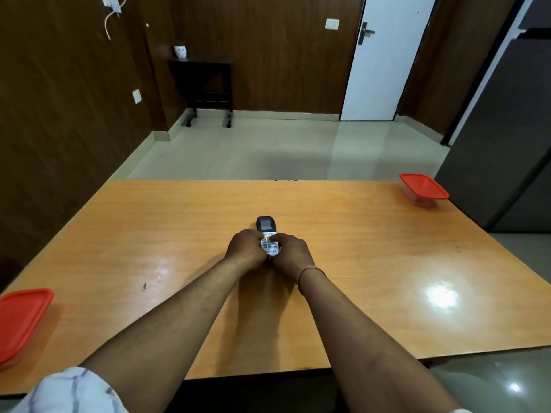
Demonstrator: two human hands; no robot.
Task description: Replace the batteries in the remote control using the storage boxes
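Observation:
A white remote control [266, 226] with a dark screen end lies face up at the middle of the wooden table [149, 234], pointing away from me. My left hand [246, 248] grips its lower left side. My right hand [290, 253] grips its lower right side, thumb on the buttons. The remote's lower half is hidden by my fingers. One storage box with a red lid [423, 189] stands at the table's far right corner. A second red-lidded box [21, 320] sits at the near left edge. No batteries are visible.
A grey refrigerator [507, 129] stands close to the table's right side. Beyond the table are a tiled floor, a white door [384, 61] and a small dark side table [205, 84] on castors against the wood-panelled wall.

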